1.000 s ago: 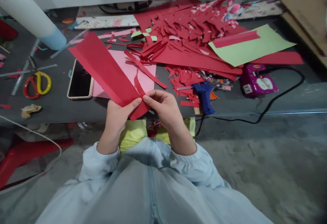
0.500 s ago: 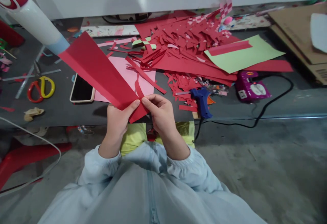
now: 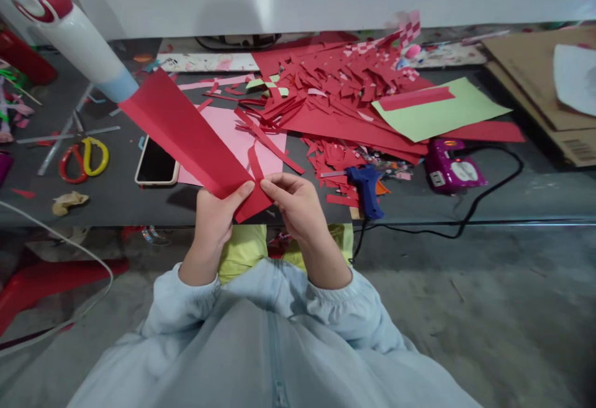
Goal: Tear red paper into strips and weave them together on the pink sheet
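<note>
red paper [image 3: 186,138] pinched between two hands

the left hand [image 3: 215,218] holds the sheet's lower end, thumb pressed flat on top. the right hand [image 3: 298,204] nips its near edge between thumb and curled fingers, right where a narrow strip [image 3: 254,161] curls up. the sheet slants up and leftward above the dark table [image 3: 153,208], partly hiding a pink sheet [image 3: 226,125] and a phone [image 3: 157,164]. a blue glue gun [image 3: 366,190] lies to the right, beside red scraps [image 3: 331,154].
</note>
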